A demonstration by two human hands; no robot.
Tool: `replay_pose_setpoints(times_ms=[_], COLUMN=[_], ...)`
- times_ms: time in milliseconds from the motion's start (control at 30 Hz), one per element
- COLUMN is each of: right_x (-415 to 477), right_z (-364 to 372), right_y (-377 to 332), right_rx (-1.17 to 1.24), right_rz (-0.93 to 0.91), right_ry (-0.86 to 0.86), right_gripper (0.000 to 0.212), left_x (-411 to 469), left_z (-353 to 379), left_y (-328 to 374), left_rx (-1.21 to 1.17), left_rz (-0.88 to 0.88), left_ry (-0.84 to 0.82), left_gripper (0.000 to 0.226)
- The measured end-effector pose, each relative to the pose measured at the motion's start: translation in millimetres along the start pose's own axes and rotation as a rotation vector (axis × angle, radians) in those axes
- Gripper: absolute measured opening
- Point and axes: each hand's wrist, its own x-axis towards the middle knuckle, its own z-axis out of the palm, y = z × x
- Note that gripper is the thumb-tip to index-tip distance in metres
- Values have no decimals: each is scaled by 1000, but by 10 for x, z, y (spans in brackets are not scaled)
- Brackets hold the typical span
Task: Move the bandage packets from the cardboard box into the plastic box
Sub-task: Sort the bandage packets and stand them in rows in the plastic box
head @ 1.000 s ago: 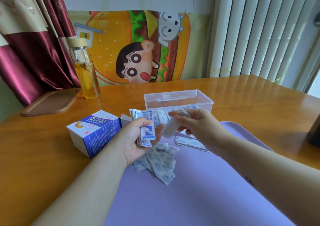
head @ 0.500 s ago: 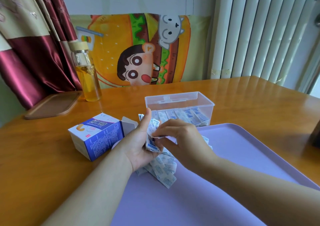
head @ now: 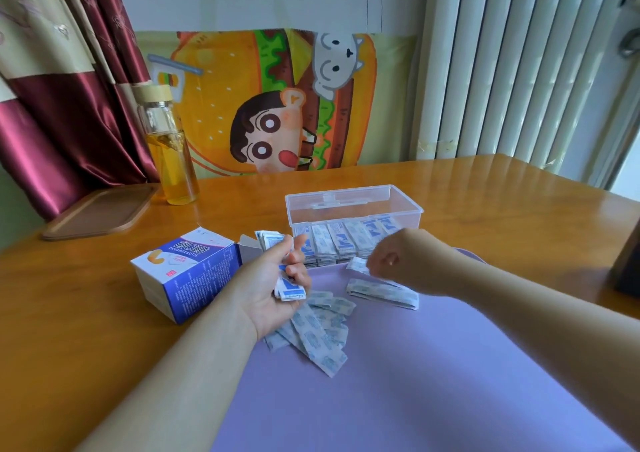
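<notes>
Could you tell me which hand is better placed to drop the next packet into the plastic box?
Right. The right hand is beside the plastic box and pinches a packet; the left hand grips the stack.

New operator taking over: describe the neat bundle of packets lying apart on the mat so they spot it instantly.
Start at the purple mat and the clear plastic box at its far edge. In front of the box, by the right hand, lies a flat bundle of packets. Unlike the scattered heap beside the left hand, it is squared-up and lies alone.
</notes>
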Motion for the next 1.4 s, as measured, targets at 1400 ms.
replay_pose_setpoints(times_ms=[1400], right_x=[-13], right_z=[128], right_y=[67], right_rx=[60], right_rz=[234], right_ry=[-113], right_gripper=[18], left_x=[-113], left_z=[29], left_y=[181], left_rx=[-175], left_rz=[143], left_ry=[67], left_gripper=[18])
